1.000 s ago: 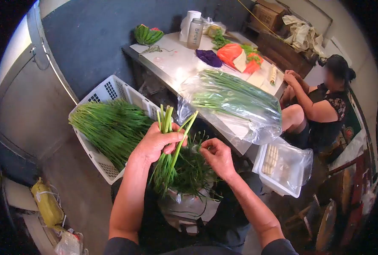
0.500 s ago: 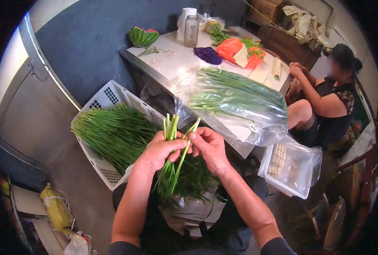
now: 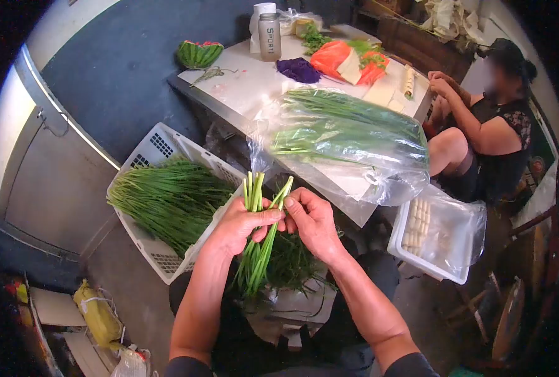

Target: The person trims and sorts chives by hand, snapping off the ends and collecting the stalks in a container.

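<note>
A small bunch of garlic chives is held upright over my lap, pale cut ends up and leaves hanging down. My left hand is closed round the bunch, its thumb lying across the stems. Close beside it, my right hand pinches a few chive stems that lean to the right near their cut ends. The fingertips of both hands nearly meet. More loose dark green leaves lie below the hands on my lap, partly hidden by them.
A white crate of chives stands at left. The table carries a bagged chive bundle, bottle, watermelon piece and orange bag. At right are a white tub with pale rolls and a seated person.
The view has shifted slightly, so the table sits higher and the tub further right. More stems now lean toward my right hand. Both hands keep their hold.
</note>
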`<act>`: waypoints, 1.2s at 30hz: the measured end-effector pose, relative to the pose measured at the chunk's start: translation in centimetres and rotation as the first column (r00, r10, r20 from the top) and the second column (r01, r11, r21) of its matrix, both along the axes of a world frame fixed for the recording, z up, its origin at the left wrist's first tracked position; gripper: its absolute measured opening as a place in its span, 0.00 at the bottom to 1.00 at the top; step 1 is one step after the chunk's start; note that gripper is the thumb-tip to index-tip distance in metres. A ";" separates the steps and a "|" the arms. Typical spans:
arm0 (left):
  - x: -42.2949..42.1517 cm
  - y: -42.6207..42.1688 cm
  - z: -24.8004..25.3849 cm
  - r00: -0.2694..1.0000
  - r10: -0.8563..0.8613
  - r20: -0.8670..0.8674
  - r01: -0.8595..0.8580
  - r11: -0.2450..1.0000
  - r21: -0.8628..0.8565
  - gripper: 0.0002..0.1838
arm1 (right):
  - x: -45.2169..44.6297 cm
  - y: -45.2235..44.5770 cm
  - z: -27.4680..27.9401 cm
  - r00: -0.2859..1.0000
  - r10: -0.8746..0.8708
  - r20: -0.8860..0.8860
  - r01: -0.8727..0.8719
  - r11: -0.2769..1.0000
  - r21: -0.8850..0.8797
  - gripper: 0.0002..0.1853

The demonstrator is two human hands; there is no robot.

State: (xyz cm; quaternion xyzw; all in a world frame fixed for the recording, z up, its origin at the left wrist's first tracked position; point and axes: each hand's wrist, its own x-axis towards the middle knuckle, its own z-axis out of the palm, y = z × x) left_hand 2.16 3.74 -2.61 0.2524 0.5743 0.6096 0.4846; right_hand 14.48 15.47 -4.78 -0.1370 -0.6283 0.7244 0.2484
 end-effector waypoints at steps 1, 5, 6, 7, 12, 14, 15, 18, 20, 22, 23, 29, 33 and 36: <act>0.0 0.0 0.0 1.000 -0.001 0.000 0.001 1.000 -0.001 0.10 | 0.1 0.0 -0.3 1.000 0.001 -0.008 -0.001 1.000 0.007 0.11; 0.3 -0.1 0.3 0.999 -0.024 0.042 0.024 1.000 -0.004 0.10 | 0.2 -0.1 -0.4 1.000 0.003 -0.014 -0.003 1.000 -0.010 0.10; 0.4 -0.2 0.4 0.997 -0.032 0.063 0.033 0.999 -0.004 0.11 | 0.2 -0.1 -0.3 0.999 -0.039 0.006 0.039 0.999 -0.004 0.11; 0.4 -0.2 0.4 0.997 -0.034 0.062 0.034 0.999 -0.004 0.11 | 0.2 -0.1 -0.3 0.996 -0.080 0.026 0.080 0.997 0.003 0.11; 0.1 -0.7 0.6 0.985 -0.081 0.151 0.070 0.995 0.078 0.14 | 0.0 0.3 -1.0 0.975 -0.191 0.115 0.179 0.977 0.113 0.07; -0.1 -1.0 0.6 0.983 -0.042 0.177 0.021 0.993 0.119 0.14 | -0.3 0.2 -2.1 0.970 -0.240 0.036 0.207 0.897 0.391 0.06; -0.3 -1.2 0.5 0.979 -0.006 0.205 -0.027 0.987 0.156 0.14 | -0.4 0.0 -2.2 0.963 -0.267 -0.025 0.232 0.781 0.580 0.08; -1.6 -2.0 0.4 0.978 0.013 0.209 -0.075 0.953 0.293 0.14 | 0.3 -0.4 -2.3 0.965 -0.257 0.049 0.141 0.669 0.730 0.06; -2.5 -2.3 -0.6 0.954 0.042 0.297 -0.153 0.921 0.358 0.15 | 0.3 -0.4 -2.6 0.964 -0.233 0.124 0.057 0.642 0.765 0.07; -3.1 -2.5 -0.6 0.963 0.010 0.271 -0.129 0.895 0.426 0.15 | 0.5 -0.6 -1.8 0.942 -0.248 0.226 -0.011 0.650 0.760 0.08; -3.3 -2.5 -0.5 0.970 -0.016 0.242 -0.107 0.867 0.486 0.16 | 0.5 -0.7 -1.5 0.909 -0.258 0.326 -0.078 0.664 0.744 0.08; -3.1 -2.1 0.6 0.978 0.009 0.210 -0.129 0.815 0.565 0.14 | -0.1 -0.6 -3.0 0.974 -0.214 0.068 0.084 0.626 0.776 0.07; -3.0 -3.0 1.6 0.938 0.068 0.340 -0.220 0.876 0.430 0.12 | -0.7 0.2 -2.2 0.973 -0.232 -0.001 0.143 0.600 0.787 0.05; -3.2 -2.8 1.6 0.920 0.103 0.379 -0.262 0.879 0.397 0.12 | -1.4 1.5 -1.7 0.948 -0.301 -0.101 0.254 0.527 0.811 0.05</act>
